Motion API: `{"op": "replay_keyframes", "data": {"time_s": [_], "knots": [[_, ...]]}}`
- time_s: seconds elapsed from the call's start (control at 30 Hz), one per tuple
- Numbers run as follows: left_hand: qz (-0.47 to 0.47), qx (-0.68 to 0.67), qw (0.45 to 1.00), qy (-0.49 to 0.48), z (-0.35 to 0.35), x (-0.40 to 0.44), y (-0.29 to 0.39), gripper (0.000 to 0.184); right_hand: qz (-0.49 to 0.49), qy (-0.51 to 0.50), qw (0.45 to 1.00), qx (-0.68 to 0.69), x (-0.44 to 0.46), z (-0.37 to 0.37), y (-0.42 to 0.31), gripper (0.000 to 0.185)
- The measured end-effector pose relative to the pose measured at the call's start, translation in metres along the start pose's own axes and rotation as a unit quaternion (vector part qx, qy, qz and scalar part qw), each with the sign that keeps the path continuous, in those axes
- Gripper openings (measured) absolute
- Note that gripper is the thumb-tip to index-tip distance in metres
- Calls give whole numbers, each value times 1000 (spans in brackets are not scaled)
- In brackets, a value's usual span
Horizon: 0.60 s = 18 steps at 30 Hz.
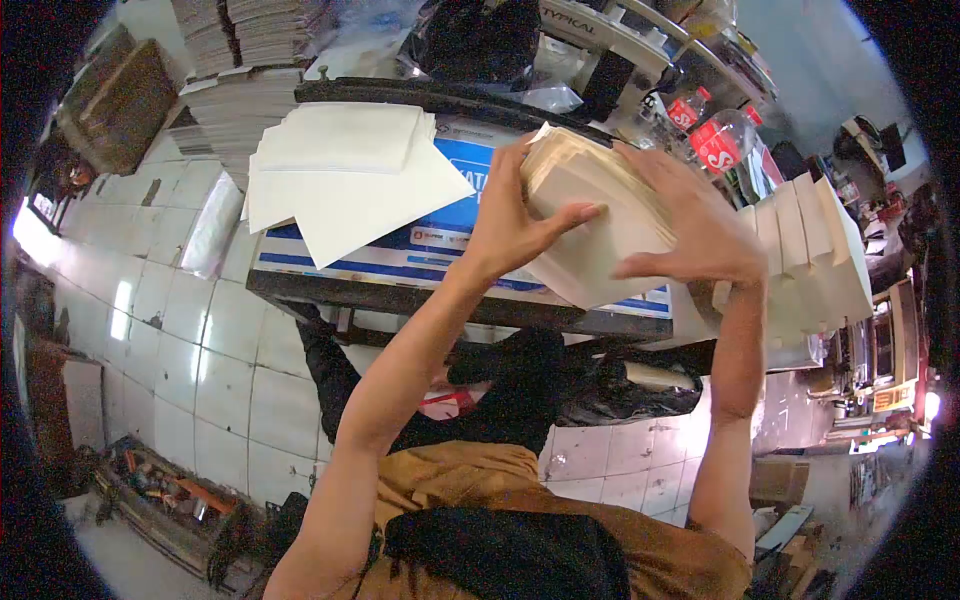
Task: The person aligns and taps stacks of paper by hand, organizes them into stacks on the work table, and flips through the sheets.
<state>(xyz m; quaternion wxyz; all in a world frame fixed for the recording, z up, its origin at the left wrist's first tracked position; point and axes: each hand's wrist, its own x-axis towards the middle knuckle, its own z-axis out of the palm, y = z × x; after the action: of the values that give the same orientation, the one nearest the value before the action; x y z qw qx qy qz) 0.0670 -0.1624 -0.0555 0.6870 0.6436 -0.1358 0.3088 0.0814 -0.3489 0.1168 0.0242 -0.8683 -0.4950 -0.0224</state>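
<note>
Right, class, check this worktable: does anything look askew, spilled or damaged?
Yes, askew: in the cream paper pile on the table's left side, one sheet lies turned, its corners jutting past the others. The bundle in the left hand also has uneven edges. No spill shows.

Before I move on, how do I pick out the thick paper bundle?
Find the blue-printed tabletop. Over its right side is the thick bundle of cream paper, between left grip and right grip. Unlike the fanned sheets at left, it is held.
</note>
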Motion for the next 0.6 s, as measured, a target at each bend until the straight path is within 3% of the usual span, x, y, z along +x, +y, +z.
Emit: {"op": "replay_keyframes", "data": {"time_s": [0.07, 0.1, 0.17, 0.27, 0.37, 0.6], "knots": [[-17, -124, 992, -19, -15, 6, 3, 69, 66, -3, 995, -77, 1, 9, -10, 93], [-125, -200, 972, 2, -20, 14, 11, 65, 73, -2, 996, -42, 2, 8, -11, 93], [-49, -52, 997, -14, -39, 29, 14, 46, 86, -1, 996, 35, 1, 9, -15, 94], [-91, -50, 993, -50, -43, 37, 25, 32, 85, 16, 996, 14, 1, 12, -16, 91], [-69, -74, 992, -73, -48, 45, 22, 24, 81, 30, 996, 16, 3, 13, -18, 92], [-69, -115, 989, -61, -44, 61, 27, 22, 85, 38, 995, 29, 0, 13, -11, 92]]}}
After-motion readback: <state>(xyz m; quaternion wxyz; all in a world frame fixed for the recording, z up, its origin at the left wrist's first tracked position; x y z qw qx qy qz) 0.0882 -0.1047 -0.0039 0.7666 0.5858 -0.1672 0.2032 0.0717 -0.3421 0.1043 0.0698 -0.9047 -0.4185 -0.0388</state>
